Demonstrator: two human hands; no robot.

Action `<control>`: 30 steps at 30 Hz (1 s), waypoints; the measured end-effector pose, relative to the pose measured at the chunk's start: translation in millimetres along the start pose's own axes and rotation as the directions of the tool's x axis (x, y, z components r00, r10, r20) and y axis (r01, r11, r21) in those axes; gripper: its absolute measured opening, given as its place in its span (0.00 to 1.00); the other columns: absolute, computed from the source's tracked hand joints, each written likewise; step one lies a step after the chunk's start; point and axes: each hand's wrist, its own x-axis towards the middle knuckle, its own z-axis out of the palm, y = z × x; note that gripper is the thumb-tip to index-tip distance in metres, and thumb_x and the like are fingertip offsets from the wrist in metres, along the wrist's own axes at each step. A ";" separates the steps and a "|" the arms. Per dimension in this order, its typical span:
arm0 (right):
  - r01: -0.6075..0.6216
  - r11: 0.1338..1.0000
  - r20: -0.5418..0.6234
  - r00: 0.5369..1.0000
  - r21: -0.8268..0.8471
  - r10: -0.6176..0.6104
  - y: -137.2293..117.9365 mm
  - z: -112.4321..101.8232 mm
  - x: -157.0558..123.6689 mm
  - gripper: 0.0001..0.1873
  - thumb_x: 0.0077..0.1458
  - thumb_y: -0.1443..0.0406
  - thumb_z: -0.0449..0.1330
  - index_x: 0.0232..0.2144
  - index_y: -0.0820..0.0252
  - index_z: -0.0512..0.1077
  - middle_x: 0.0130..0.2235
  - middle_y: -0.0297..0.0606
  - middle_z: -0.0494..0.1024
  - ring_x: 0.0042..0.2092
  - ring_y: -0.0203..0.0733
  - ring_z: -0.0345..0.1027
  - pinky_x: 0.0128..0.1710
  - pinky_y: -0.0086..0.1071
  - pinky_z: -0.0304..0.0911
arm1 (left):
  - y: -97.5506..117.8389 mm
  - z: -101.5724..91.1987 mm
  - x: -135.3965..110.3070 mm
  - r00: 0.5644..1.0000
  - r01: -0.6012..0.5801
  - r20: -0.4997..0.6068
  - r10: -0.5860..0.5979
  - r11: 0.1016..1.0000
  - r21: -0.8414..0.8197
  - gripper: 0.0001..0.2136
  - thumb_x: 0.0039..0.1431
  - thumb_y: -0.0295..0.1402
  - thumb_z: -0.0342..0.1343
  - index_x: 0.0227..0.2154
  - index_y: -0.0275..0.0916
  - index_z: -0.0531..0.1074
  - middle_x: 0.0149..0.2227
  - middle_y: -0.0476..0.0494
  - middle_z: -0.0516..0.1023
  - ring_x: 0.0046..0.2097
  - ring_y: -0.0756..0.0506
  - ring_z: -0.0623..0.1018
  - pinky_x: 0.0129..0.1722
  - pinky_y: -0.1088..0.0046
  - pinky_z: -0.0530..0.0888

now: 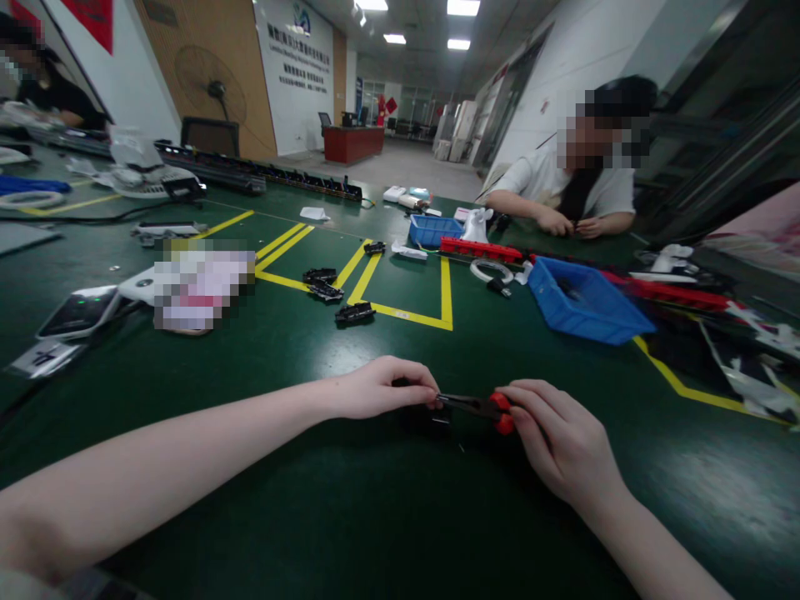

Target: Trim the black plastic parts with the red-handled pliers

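Observation:
My right hand [559, 433] is closed around the red handles of a pair of needle-nose pliers [467, 404]. The jaws of the pliers point left and reach the fingertips of my left hand [391, 387]. That hand is pinched shut at the tips of the jaws; what lies between its fingers is too small to make out. Just under the jaws is a small dark piece with a light edge [440, 421], partly hidden in shadow. Several black plastic parts [355, 313] lie on the table ahead of my hands.
The green table [281, 500] carries yellow tape lines [406, 315]. To the right stands a blue bin [587, 312], with a smaller blue bin [434, 229] farther back beside a red strip [480, 248]. A phone [203, 292] lies left. A co-worker [581, 175] sits across the table.

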 end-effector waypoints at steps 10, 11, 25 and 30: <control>-0.023 0.999 0.026 0.999 0.044 0.021 -1.5 0.5 0.3 0.11 0.64 0.67 0.50 0.40 0.63 0.72 0.39 0.44 0.77 0.36 0.39 0.72 0.32 0.33 0.68 | -0.9 0.1 -0.3 0.998 -0.068 0.014 0.067 0.994 0.087 0.08 0.66 0.33 0.53 0.40 0.36 0.76 0.41 0.45 0.77 0.43 0.48 0.75 0.45 0.72 0.70; -0.026 0.999 0.030 0.999 0.048 0.025 -1.2 0.7 0.2 0.12 0.64 0.66 0.50 0.40 0.63 0.72 0.39 0.44 0.77 0.36 0.39 0.72 0.32 0.33 0.68 | -1.0 0.3 -0.3 0.998 -0.070 0.012 0.069 0.993 0.097 0.08 0.66 0.33 0.53 0.40 0.36 0.76 0.41 0.45 0.76 0.43 0.48 0.75 0.45 0.72 0.70; -0.046 0.999 0.098 0.994 0.024 0.043 1.7 0.9 0.6 0.13 0.64 0.63 0.49 0.39 0.61 0.74 0.39 0.43 0.78 0.35 0.40 0.73 0.32 0.33 0.68 | -0.7 12.7 -6.7 0.987 -0.137 0.013 0.161 0.793 0.594 0.24 0.55 0.48 0.62 0.51 0.41 0.70 0.49 0.41 0.71 0.50 0.39 0.71 0.48 0.62 0.66; -0.033 0.999 0.124 0.992 0.025 0.030 2.3 3.0 0.2 0.13 0.65 0.64 0.49 0.38 0.62 0.73 0.39 0.42 0.78 0.35 0.39 0.72 0.32 0.32 0.68 | -3.4 12.5 -5.8 0.984 -0.154 0.024 0.178 0.770 0.620 0.19 0.59 0.47 0.59 0.47 0.39 0.72 0.45 0.41 0.72 0.45 0.41 0.72 0.43 0.66 0.67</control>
